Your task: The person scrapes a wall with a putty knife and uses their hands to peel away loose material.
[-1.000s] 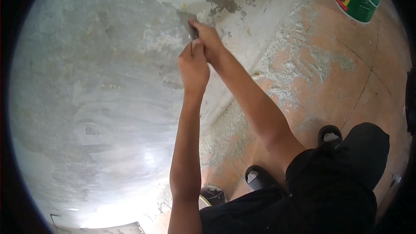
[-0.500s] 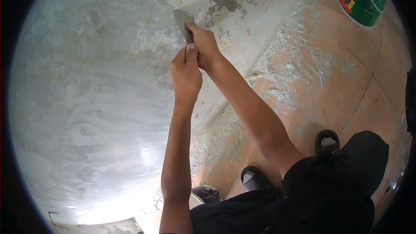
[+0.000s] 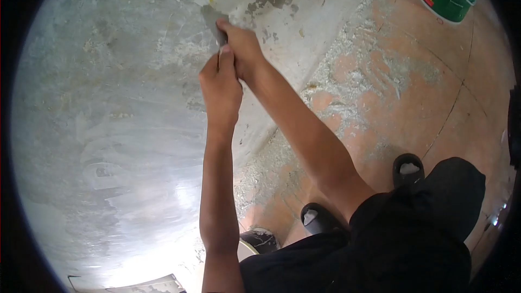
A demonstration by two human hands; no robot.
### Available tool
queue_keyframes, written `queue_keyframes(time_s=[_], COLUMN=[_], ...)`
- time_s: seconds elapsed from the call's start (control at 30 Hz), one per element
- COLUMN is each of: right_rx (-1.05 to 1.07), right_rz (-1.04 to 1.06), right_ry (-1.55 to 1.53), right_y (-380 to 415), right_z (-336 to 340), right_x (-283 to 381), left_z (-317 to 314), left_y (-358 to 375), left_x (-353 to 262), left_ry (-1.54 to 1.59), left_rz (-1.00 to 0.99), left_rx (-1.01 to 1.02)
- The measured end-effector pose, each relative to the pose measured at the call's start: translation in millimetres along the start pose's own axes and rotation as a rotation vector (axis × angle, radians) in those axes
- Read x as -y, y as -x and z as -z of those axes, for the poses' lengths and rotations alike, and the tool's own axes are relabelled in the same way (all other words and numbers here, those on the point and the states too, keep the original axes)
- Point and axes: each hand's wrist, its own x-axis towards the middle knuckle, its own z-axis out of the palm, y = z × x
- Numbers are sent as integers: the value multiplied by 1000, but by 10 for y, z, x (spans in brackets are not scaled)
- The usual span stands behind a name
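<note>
since half a second ago, the scraper (image 3: pixel 213 18) has edged slightly closer to the yellow speck (image 3: pixel 212 1) on the wall (image 3: pixel 125 59), its blade now near where darker grey meets a paler area. the right hand (image 3: pixel 243 46) is closed around it, thumb laid on the blade, probably to press it flat, while the left hand (image 3: pixel 221 80) is curled tight just behind, apparently gripping the hidden handle for steadiness.

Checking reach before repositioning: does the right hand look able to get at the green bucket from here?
Probably not without moving: the right hand is on the scraper at the wall, and the green bucket stands well off across the floor. Only pale debris seems to lie between.
</note>
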Motion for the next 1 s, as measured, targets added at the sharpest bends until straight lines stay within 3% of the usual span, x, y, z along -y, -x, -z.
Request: queue_keyframes(time_s=[0.03,0.13,0.2,0.27,0.37,0.57,0.63,0.77,0.83,0.87,0.97,1.0], right_rx=[-23,-44,32,-2,-30,-53,-64,-60,-49,-50,-6,-8], right_rz=[-6,26,-107,-58,104,-14,-4,-7,73,73,-43,-49], right_ry=[40,17,24,21,-14,-8,5,1,56,48,-14,-3], right_y=[70,33,84,53,69,137,116,118,76,9,-1,28], right_z=[-4,-15,69,11,-16,-17,13,53,2,16,65,80], right_x=[2,126,152,2,-93,-19,35,-36,-82,-62,103,45], left_z=[-4,-97,-74,-49,-6,4,-38,-74,-1,-31,-129,-108], left_y=[41,-126,-72,-64,-58,-94,-108,-38,32,-10,-208,-134], left_x=[-39,78,133,101,129,39,41,44,-55,-35,181,165], left_ry=[18,-3,8,48,0,-1,96,89,60,52,16,25], left_rz=[53,-90,-66,-91,-13,-54,68,-48,157,155,-121,-112], left_rx=[2,30,39,13,-26,8,70,20,18,20,4,-1])
